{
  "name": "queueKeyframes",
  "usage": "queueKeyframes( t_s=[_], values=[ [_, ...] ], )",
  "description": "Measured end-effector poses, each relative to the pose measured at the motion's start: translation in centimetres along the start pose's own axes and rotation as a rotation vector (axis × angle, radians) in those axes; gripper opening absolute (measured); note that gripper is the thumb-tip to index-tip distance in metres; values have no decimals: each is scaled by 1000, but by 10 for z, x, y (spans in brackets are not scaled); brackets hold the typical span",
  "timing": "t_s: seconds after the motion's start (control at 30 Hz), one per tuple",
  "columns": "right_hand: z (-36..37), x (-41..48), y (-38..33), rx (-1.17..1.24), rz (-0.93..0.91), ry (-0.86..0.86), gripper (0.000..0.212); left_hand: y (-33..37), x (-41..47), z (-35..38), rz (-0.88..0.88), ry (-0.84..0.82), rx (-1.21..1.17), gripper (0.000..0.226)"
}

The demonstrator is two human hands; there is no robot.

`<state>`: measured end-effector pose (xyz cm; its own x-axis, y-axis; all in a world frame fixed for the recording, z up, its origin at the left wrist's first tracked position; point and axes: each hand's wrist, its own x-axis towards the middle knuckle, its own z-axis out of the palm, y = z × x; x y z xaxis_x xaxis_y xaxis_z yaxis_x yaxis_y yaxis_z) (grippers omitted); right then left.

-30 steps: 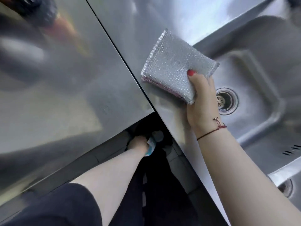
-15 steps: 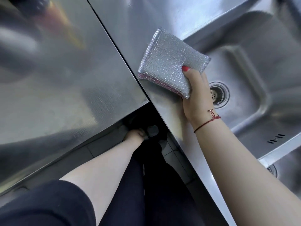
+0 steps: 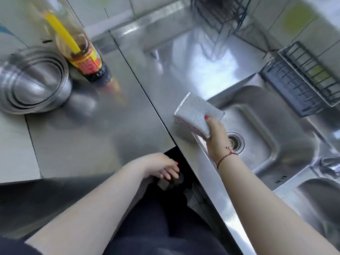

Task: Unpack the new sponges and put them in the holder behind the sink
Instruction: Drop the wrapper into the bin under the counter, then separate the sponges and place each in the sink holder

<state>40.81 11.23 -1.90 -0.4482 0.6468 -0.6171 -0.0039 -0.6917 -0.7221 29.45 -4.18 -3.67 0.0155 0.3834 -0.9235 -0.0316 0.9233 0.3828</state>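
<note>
My right hand [image 3: 216, 138] is shut on a silver mesh sponge [image 3: 195, 113] with a pink edge; it looks like a small stack. I hold it by its near corner, above the left rim of the steel sink [image 3: 266, 111]. A black wire holder [image 3: 312, 78] stands behind the sink at the right and looks empty. My left hand [image 3: 160, 166] hangs at the front edge of the counter, fingers loose and pointing down, with nothing seen in it.
A dark sauce bottle [image 3: 82, 52] and stacked steel bowls [image 3: 31, 83] stand on the counter at left. Another black wire rack [image 3: 219, 11] sits at the back. The drain [image 3: 235, 141] lies under my right wrist. A faucet [image 3: 329, 164] and second basin [image 3: 320, 196] are at right.
The view has tilted up, bringing the bottle, bowls and wire holder into sight. My left hand has risen from low by the floor to the counter's edge; the blue-white item it held is gone.
</note>
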Motion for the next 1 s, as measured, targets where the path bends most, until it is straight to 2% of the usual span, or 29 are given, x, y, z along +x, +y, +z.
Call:
queueKeyframes(
  t_s=[0.2, 0.27, 0.3, 0.4, 0.47, 0.57, 0.63, 0.73, 0.83, 1.0],
  values=[
    [19, -41, -67, -91, -145, 9, 58, 98, -92, -47, 407, 310, -261, 27],
    [26, -51, -98, -101, -199, 0, 27, 129, -114, -59, 490, 433, -328, 28],
    [27, -56, -111, -91, -240, -4, 19, 142, -123, -63, 528, 475, -354, 27],
    [34, -71, -147, -119, -335, -18, 35, 174, -150, -69, 650, 511, -365, 20],
    [44, -79, -165, -79, -375, -38, 41, 189, -163, -73, 731, 498, -330, 18],
    [55, -88, -189, -27, -426, -43, 43, 210, -185, -78, 802, 463, -262, 40],
    [62, -92, -202, -46, -475, -47, 41, 223, -196, -83, 809, 375, -273, 52],
    [70, -99, -214, -79, -518, -8, 34, 238, -202, -87, 788, 183, -312, 48],
    [73, -104, -221, -52, -543, 26, 32, 252, -205, -85, 757, 80, -251, 59],
    [79, -107, -226, -86, -579, 102, 33, 268, -209, -79, 760, 7, -259, 12]
  ],
)
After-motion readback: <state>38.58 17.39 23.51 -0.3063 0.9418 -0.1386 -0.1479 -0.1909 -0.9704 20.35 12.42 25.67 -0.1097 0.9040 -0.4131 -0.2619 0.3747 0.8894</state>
